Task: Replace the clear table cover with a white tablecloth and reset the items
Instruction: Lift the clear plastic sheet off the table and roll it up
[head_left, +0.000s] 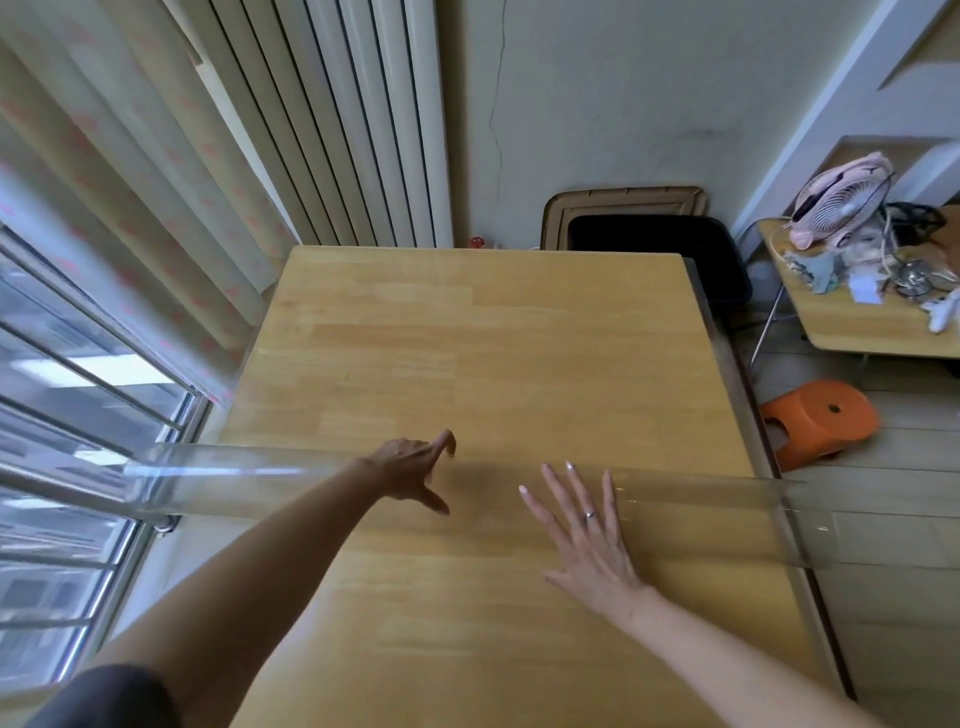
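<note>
The clear table cover (701, 501) is rolled into a tube that is laid across the counter (415, 623) from left edge to right edge, overhanging both, while its unrolled part is spread toward the far edge. The left hand (415, 470) is set on the roll with fingers spread and nothing gripped. The right hand (587, 525) is laid flat just beside it, its straight fingertips placed against the roll's near side.

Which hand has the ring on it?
The right hand: a ring shows on one of its fingers, which are spread straight on the rolled clear cover. The left hand shows none.
</note>
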